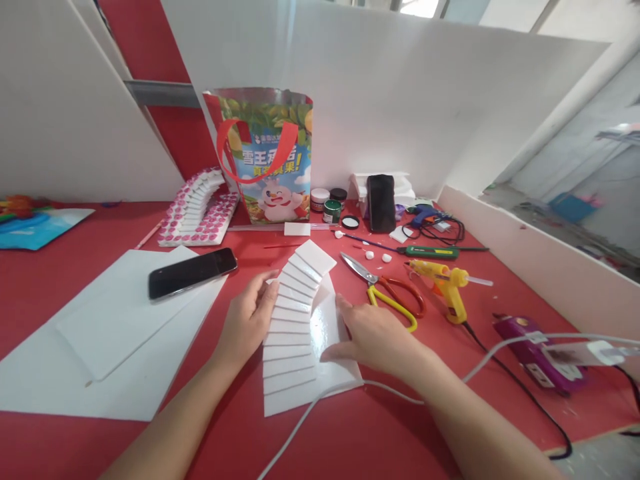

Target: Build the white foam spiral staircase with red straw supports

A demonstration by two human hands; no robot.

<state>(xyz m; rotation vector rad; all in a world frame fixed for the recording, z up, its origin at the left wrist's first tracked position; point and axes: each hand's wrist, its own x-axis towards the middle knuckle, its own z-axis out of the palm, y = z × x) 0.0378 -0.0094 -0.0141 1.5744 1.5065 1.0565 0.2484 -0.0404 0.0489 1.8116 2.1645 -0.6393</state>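
Observation:
A curved flight of white foam-board steps (290, 333) stands on a glossy white base sheet (325, 327) at the middle of the table. My left hand (250, 317) grips its left side, thumb and forefinger at the upper steps; the other fingers are partly hidden. On the right, my right hand (373, 333) lies over the edge of the base sheet, thumb stretched onto the white surface and forefinger apart from it. Just beyond that hand are scissors (385, 290) with red and yellow handles, blades apart.
Left are white boards (145, 333), a phone (193, 273) and a pink-dotted stair model (197, 210). Behind stand a gift bag (275, 160), paint jars (331, 211) and an upright phone (381, 203). Right: a yellow glue gun (447, 287), power strip (540, 353) and white cable (395, 393).

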